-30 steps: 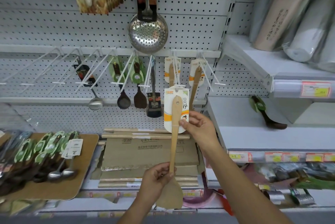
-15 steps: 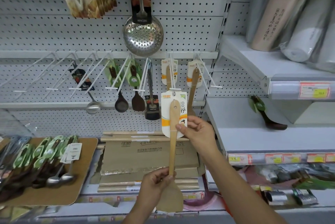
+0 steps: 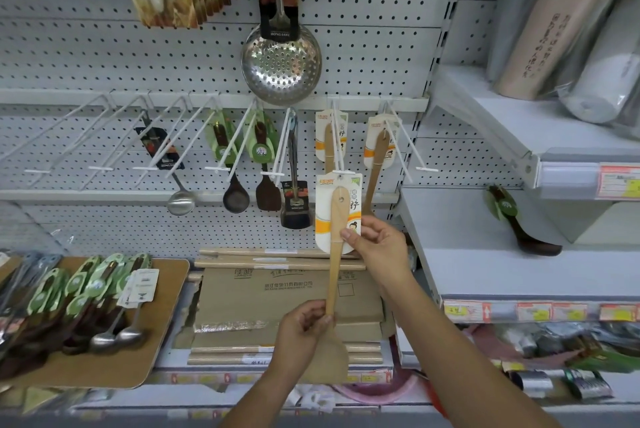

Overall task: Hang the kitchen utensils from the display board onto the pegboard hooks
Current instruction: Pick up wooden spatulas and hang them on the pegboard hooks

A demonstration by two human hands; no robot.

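Both hands hold our wooden spatula (image 3: 334, 256) upright: the left hand (image 3: 304, 327) grips its neck well below the white hook (image 3: 337, 147), and the right hand (image 3: 379, 247) pinches the card (image 3: 354, 207) just beneath it. The card's top sits at the hook's tip, so we'd push straight back.

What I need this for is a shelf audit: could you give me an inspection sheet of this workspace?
Surface: white pegboard, with several bare hooks at left.
Job's things: wooden spatula with card label, card top at the tip of a hook; green-carded utensils lie on the brown display board.
Clutter: cardboard boxes below the pegboard; dark spoon on the right shelf.
Grippers: left hand grips the spatula's lower handle; right hand pinches it at the card.
Cables: nothing seen.
Surroundings: steel skimmer hanging above; wrapped rolls on the upper right shelf.
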